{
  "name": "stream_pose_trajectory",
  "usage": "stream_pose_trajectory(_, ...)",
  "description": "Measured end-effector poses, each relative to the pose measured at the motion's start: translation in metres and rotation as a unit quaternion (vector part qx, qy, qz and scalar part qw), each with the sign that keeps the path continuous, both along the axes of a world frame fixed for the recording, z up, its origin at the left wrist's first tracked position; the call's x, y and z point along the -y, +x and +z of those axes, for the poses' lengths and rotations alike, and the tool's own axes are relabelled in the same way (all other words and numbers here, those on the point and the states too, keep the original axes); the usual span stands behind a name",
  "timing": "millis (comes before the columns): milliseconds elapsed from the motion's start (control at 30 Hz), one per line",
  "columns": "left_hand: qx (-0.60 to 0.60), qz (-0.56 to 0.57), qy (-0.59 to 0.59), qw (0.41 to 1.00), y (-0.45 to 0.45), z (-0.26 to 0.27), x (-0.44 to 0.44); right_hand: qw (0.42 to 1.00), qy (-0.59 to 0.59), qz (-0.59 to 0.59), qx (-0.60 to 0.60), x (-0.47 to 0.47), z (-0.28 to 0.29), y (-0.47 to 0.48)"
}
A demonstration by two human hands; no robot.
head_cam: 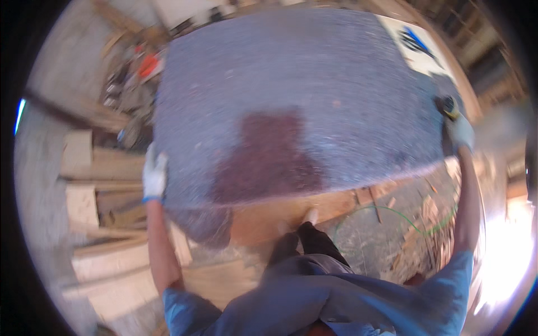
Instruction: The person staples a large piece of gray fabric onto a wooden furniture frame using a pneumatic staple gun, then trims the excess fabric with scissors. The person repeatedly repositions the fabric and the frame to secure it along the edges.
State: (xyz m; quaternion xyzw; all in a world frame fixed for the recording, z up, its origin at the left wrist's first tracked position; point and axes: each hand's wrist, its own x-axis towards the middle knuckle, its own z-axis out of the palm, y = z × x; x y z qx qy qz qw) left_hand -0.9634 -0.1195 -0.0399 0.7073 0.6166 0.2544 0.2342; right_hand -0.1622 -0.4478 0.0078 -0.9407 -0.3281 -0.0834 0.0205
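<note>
A wide sheet of grey-purple padding or fabric point(252, 84) spreads out before me, blurred, with my darker shadow or reflection on its near part. My left hand point(155, 176), in a white glove, is at the sheet's left edge; its fingers partly overlap the edge. At the right edge is my right hand point(458, 128), also gloved, against a dark object with a yellow part point(449, 105) whose kind I cannot tell. A rounded flap of similar material point(206, 227) hangs below the sheet's near left edge.
Pale wooden boards and frames point(109, 260) lie at the left. Mixed scraps point(134, 84) are piled beyond them. A pale panel with a blue and black mark point(416, 46) shows at the back right. A green hose or cord point(399, 214) curves over the floor among wood offcuts point(428, 210).
</note>
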Motion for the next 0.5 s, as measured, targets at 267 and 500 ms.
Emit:
stream_pose_trajectory(267,0.004,0.037,0.003,0.999,-0.016,-0.008,0.006,0.997,0.025,0.046,-0.052,-0.011,-0.038,0.032)
stream_pose_trajectory(500,0.062,0.011,-0.028,0.998,-0.008,-0.006,0.014,0.997,-0.035,0.021,0.065,-0.030,-0.017,-0.015)
